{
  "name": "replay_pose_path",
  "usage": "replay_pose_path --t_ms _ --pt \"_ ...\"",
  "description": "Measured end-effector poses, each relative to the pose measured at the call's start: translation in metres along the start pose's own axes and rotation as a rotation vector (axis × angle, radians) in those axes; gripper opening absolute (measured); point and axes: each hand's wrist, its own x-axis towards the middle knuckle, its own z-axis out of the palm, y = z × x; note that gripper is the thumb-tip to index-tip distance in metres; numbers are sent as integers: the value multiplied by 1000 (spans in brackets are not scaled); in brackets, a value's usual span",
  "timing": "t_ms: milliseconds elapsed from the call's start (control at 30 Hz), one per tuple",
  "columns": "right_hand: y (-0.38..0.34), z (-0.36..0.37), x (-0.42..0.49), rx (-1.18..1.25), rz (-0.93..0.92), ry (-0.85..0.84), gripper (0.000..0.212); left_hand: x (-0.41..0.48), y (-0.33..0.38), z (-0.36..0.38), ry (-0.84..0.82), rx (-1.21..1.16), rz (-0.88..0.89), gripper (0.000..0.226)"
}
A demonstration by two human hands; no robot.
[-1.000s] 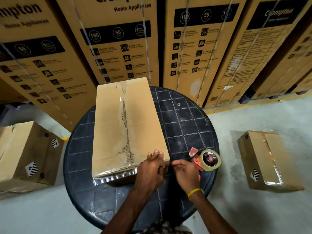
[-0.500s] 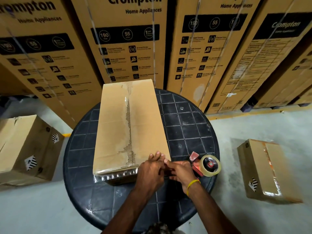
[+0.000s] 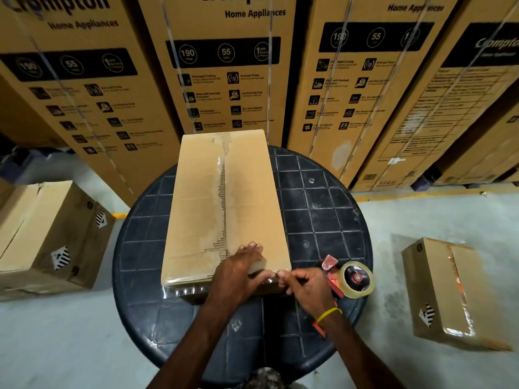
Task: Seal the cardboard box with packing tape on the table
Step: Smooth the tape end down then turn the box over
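The right hand has moved in closer, and its fingertips now meet the left thumb. The cardboard box lies long-ways in the middle of the round black table. The left hand lies flat on the box top by the near edge, with its fingers straight and pressing down. The right fingers are curled and pinch the clear tape at that near edge. The tape dispenser sits on the table just beside the right hand.
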Motion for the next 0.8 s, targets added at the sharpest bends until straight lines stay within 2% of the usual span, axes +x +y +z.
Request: replay_pose_path --t_ms 167,233,300,333,367,467,533,600,733,800 --pt "14 -7 5 -157 -82 98 59 1 0 -6 28 -11 52 73" --pt "19 -16 11 -195 -45 180 56 0 0 -5 8 4 62 75" --pt "18 -19 17 -147 32 160 33 1 -3 -2 7 23 67 74" --pt "14 -18 19 -83 65 117 34 1 -5 -1 3 26 71 73" --pt "15 -18 20 -27 63 80 47 1 -5 -1 -13 27 73 71" --pt "15 -22 21 -50 -69 -41 83 3 -5 -4 -48 58 105 61" --pt "5 -24 21 -193 -143 -122 92 3 -4 -4 -67 70 119 54" --pt "-12 -20 18 -363 -227 -110 89 2 -7 -2 -80 83 115 62" --pt "-15 -7 15 -536 -424 95 68 0 -1 -9 -92 100 116 72" --pt "-6 -6 16 -635 -549 104 62 -1 0 -14 -117 100 83 79"
